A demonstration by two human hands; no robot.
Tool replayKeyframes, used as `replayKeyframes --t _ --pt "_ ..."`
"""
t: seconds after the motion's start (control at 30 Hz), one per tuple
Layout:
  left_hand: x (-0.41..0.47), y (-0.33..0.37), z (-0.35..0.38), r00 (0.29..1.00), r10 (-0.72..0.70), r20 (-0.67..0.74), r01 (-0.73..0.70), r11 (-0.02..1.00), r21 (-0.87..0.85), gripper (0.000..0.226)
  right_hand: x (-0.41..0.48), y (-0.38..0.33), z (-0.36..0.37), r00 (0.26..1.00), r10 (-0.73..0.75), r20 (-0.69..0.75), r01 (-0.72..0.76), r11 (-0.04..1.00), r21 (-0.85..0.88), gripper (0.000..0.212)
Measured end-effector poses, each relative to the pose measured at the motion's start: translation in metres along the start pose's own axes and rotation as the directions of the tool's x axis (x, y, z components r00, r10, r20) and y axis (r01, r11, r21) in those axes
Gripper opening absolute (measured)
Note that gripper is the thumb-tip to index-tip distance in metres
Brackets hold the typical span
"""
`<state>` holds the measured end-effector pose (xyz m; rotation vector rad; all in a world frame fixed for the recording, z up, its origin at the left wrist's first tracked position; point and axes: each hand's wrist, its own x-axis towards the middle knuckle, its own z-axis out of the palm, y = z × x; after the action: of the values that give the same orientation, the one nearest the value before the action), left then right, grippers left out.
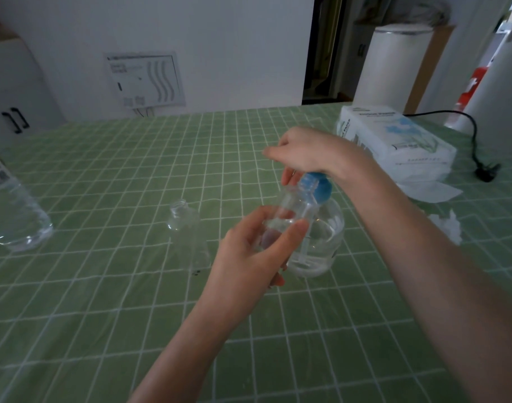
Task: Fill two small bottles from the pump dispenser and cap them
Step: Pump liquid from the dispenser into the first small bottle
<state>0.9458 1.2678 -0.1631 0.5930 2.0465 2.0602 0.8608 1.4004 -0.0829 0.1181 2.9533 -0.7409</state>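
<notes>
Holding small bottle (291,206) at frame centre in left hand (249,254), fingers clamped round its body; pressing pump dispenser (326,237) under right hand (307,152), fingers loose; likely light, rigid, slippery; best gripped mid-body.

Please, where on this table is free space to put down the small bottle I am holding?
Free: the near-left part of the green checked tablecloth, and the strip between the large clear plastic bottle and the standing small clear bottle. Crowded: around the blue-topped pump dispenser, and right, by the white tissue pack.
</notes>
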Motion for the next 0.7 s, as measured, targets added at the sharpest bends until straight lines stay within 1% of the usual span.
replayKeyframes --t 0.1,0.23,0.33,0.43,0.6,0.7 --pt "0.001 0.001 0.001 1.000 0.008 -0.001 -0.008 1.000 -0.014 0.027 -0.002 -0.002 -0.006 1.000 -0.014 -0.019 0.014 0.999 0.030 0.042" --pt "0.002 0.003 0.001 1.000 0.008 -0.006 -0.008 1.000 -0.029 0.021 -0.001 -0.004 -0.009 0.999 -0.017 -0.034 0.017 1.000 0.012 0.040" --pt "0.001 0.003 0.001 1.000 0.012 0.001 -0.012 0.999 -0.030 0.026 -0.001 -0.003 -0.009 1.000 -0.005 -0.023 0.005 1.000 0.016 0.041" --pt "0.001 0.002 0.002 1.000 0.016 0.006 -0.016 1.000 -0.021 0.026 -0.001 -0.002 -0.007 1.000 -0.001 -0.016 0.001 1.000 0.012 0.042" --pt "-0.001 0.000 0.002 1.000 -0.019 0.000 0.019 1.000 -0.013 0.034 0.002 0.001 0.000 1.000 -0.001 0.011 0.001 1.000 -0.011 0.045" --pt "-0.001 0.001 0.002 1.000 -0.021 0.001 0.021 1.000 -0.013 0.034 0.003 0.002 0.000 1.000 -0.004 0.009 0.004 1.000 -0.009 0.044"
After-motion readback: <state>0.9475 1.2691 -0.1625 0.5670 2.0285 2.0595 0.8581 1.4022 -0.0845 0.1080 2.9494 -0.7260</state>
